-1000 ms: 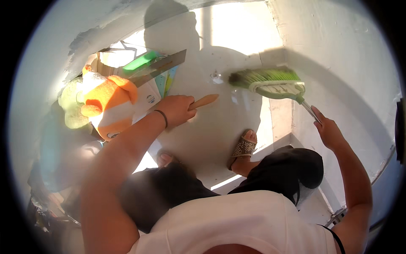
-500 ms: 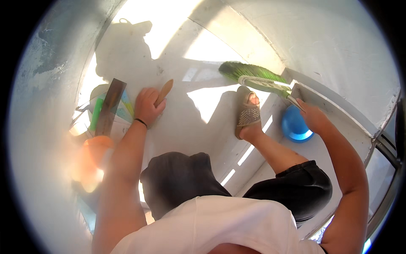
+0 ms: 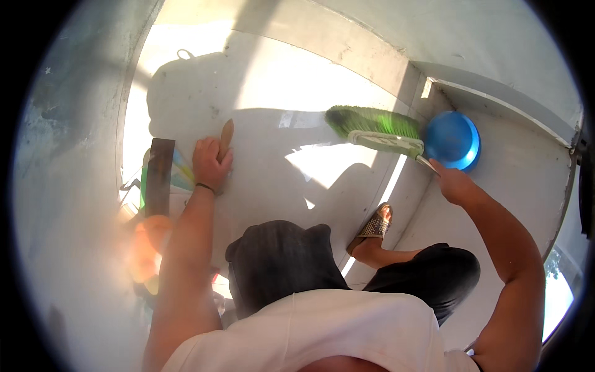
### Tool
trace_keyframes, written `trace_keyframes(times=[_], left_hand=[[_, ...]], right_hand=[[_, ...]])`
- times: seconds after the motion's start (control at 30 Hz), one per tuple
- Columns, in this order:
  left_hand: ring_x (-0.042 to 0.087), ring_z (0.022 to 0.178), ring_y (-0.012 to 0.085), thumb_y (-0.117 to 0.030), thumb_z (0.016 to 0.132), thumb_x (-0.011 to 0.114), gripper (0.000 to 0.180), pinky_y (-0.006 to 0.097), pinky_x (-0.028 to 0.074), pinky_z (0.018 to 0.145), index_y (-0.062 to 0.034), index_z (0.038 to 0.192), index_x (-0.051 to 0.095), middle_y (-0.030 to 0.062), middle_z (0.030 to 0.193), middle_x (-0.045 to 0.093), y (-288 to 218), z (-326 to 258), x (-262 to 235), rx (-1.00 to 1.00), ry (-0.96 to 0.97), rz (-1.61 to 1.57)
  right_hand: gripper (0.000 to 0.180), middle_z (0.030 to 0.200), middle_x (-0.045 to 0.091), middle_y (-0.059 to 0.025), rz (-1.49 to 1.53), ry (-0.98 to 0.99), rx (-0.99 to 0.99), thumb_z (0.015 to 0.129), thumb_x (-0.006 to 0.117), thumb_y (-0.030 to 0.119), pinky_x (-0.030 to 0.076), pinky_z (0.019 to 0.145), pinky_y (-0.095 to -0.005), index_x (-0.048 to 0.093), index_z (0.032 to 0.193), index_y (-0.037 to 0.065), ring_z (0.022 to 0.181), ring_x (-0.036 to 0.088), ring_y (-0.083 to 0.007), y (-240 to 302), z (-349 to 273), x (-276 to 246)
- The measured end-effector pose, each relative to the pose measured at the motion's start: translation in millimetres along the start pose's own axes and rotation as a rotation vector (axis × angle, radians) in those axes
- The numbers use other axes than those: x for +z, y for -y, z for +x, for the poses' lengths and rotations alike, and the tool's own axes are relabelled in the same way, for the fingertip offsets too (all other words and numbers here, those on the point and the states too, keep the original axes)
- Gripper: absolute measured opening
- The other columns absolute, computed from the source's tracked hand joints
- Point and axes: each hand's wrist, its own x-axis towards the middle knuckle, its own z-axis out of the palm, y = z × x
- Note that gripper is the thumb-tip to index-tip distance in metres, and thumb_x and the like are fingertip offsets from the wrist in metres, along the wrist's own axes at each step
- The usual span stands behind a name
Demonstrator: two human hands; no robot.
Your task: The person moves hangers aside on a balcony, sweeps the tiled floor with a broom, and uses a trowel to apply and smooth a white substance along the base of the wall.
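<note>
My left hand (image 3: 208,165) rests low over the pale floor, its fingers closed round a tool with a light wooden handle (image 3: 227,135); the rest of that tool is hidden under the hand. On the other side, my right hand (image 3: 455,184) grips a broom (image 3: 381,121) by its thin pale handle. The broom's green bristles point away from me and to the left, over the floor beside a blue bowl (image 3: 447,137). Next to my left hand lies a dark flat blade-like board (image 3: 160,177) among green and yellow flat pieces.
An orange object (image 3: 149,239), blurred by glare, sits left of my left forearm. Walls (image 3: 496,43) close in the far side and the left. A raised ledge (image 3: 508,180) runs along the right. My sandalled foot (image 3: 373,229) stands beside the ledge. Bright sun patches cross the floor.
My view has shifted to the right. My sandalled foot has drawn back toward me, away from the broom. Both hands keep their holds, and the broom's bristles now lie left of the blue bowl.
</note>
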Motion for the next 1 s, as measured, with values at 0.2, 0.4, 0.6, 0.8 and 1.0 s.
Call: trace_keyframes(times=[0.2, 0.4, 0.6, 0.8, 1.0], left_hand=[[0.049, 0.084, 0.0356, -0.018, 0.074, 0.07, 0.024, 0.046, 0.042, 0.073, -0.0042, 0.077, 0.051, 0.0117, 0.083, 0.054, 8, -9, -1, -0.083, 0.043, 0.051], [0.049, 0.085, 0.0347, -0.017, 0.073, 0.071, 0.023, 0.045, 0.042, 0.075, -0.0046, 0.08, 0.053, 0.0092, 0.084, 0.054, 2, -2, 7, -0.049, -0.049, 0.066], [0.049, 0.086, 0.0347, -0.014, 0.074, 0.07, 0.022, 0.045, 0.042, 0.075, -0.0031, 0.083, 0.053, 0.0112, 0.088, 0.053, 2, -7, 7, -0.063, -0.043, 0.007], [0.047, 0.085, 0.0339, -0.013, 0.08, 0.063, 0.018, 0.044, 0.04, 0.076, -0.0007, 0.081, 0.05, 0.0131, 0.086, 0.049, -6, -10, 5, -0.126, -0.062, 0.008], [0.047, 0.084, 0.0341, -0.013, 0.08, 0.063, 0.018, 0.044, 0.04, 0.076, -0.0005, 0.081, 0.049, 0.0134, 0.085, 0.048, -5, -7, 13, -0.086, -0.043, 0.139]], right_hand=[[0.051, 0.097, 0.065, -0.0207, -0.057, -0.083, -0.011, 0.1, 0.046, 0.023, 0.05, 0.08, -0.0463, 0.031, 0.149, 0.028, 0.088, 0.064, -0.038, 15, -71, -63], [0.053, 0.087, 0.063, -0.0204, 0.022, -0.614, -0.318, 0.1, 0.041, 0.012, 0.05, 0.074, -0.0442, 0.03, 0.15, 0.024, 0.08, 0.062, -0.0354, 124, 42, -151], [0.057, 0.094, 0.063, -0.0179, -0.035, -0.316, -0.4, 0.097, 0.043, 0.01, 0.052, 0.072, -0.0445, 0.029, 0.151, 0.026, 0.081, 0.064, -0.0326, 92, 33, -48], [0.047, 0.104, 0.066, -0.0135, 0.042, -0.056, -0.097, 0.091, 0.054, 0.014, 0.05, 0.081, -0.0466, 0.045, 0.137, 0.021, 0.092, 0.064, -0.0367, -22, -62, -3], [0.02, 0.128, 0.055, -0.0182, 0.301, -0.675, -0.009, 0.084, 0.051, 0.0, 0.049, 0.083, -0.0448, 0.061, 0.099, 0.01, 0.096, 0.061, -0.04, -129, 14, 16]])
